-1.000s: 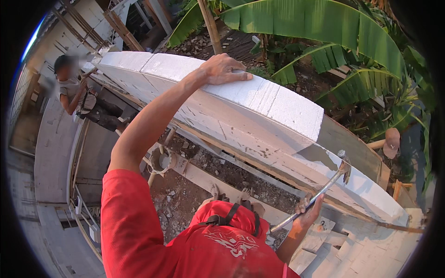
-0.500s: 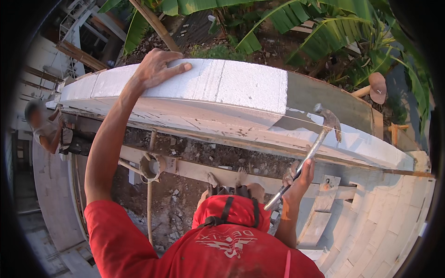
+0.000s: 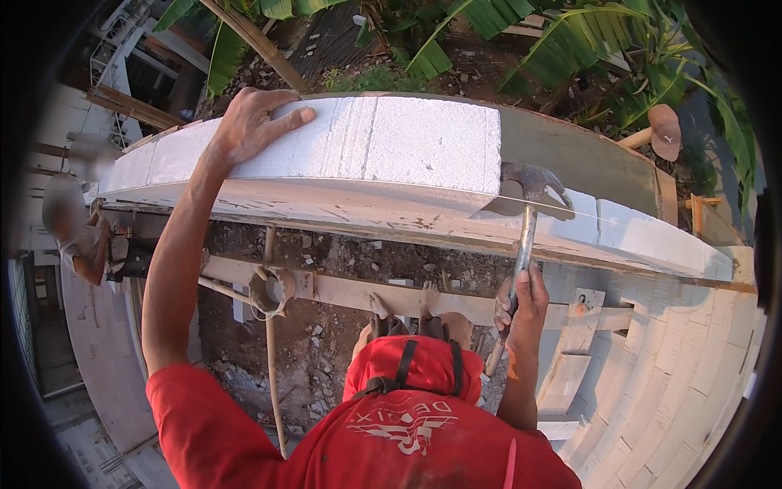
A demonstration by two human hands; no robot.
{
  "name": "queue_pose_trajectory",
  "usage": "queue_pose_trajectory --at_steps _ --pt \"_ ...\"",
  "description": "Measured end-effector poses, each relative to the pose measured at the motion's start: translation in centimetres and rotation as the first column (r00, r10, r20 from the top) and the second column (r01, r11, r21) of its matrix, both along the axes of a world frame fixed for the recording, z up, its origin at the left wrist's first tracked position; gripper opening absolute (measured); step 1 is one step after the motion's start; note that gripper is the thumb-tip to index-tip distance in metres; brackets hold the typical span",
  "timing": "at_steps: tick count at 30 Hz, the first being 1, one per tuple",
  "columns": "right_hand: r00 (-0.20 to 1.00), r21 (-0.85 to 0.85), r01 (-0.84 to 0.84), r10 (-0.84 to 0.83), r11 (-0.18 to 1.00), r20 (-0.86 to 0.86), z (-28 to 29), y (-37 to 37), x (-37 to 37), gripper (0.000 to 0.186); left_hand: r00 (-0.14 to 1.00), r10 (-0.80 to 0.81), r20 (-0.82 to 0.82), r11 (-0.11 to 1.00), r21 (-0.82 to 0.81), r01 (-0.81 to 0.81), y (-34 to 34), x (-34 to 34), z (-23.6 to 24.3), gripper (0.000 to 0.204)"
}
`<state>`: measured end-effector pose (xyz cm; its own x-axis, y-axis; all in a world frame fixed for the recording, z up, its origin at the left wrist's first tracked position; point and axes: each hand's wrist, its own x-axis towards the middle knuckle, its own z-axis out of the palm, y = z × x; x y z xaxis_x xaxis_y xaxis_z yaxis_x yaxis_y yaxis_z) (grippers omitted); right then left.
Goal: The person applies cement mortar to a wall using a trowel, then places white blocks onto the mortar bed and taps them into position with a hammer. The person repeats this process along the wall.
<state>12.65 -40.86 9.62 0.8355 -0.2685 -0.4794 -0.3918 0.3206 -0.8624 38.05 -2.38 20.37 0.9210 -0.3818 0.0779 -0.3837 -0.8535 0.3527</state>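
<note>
By the right hand (image 3: 531,305), the hammer (image 3: 527,233) is being gripped mid-shaft, its head being held just beside the white blocks' (image 3: 436,143) end; by the spread left hand (image 3: 254,129), well apart, their top is being touched. The blocks are being judged stiff, chip-prone, best grasped off the edges.

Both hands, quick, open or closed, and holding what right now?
Left hand: open, resting on top of the white block.
Right hand: closed, holding the hammer.
</note>
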Motion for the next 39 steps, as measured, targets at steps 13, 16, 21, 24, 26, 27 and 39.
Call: queue_pose_trajectory --at_steps 13,16,21,24,26,27,39 --pt "0.990 -0.221 0.058 -0.028 0.974 0.137 -3.2 -2.5 -3.3 0.042 1.000 -0.004 0.025 1.000 0.026 0.003 0.2 -0.1 -0.1 0.082" --pt "0.959 -0.417 0.059 0.065 0.907 0.276 -3.7 -3.6 -6.0 0.046 0.999 -0.035 -0.009 0.999 -0.005 0.035 1.0 0.6 -0.1 0.080" --pt "0.975 -0.321 -0.027 0.096 0.947 0.200 0.5 -2.7 -9.0 0.054 1.000 0.009 -0.001 0.999 0.045 -0.009 6.7 2.1 1.4 0.077" --pt "0.942 -0.357 -0.095 0.200 0.929 0.270 3.6 0.0 -8.0 0.058 0.996 0.082 0.024 0.993 0.084 -0.084 12.2 2.6 2.1 0.075" --pt "0.888 -0.419 -0.168 0.321 0.892 0.329 5.7 2.3 -6.4 0.058 0.988 0.146 -0.053 0.983 0.123 -0.138 15.2 3.1 2.4 0.078" --pt "0.888 -0.432 -0.194 0.345 0.881 0.305 6.8 3.5 -5.4 0.057 0.991 0.130 -0.031 0.987 0.102 -0.127 16.1 2.8 1.9 0.080" --pt "0.662 -0.713 0.264 0.416 0.649 0.624 19.8 18.4 6.5 0.060 0.988 0.150 -0.044 0.980 0.139 -0.143 17.2 2.4 0.6 0.081"
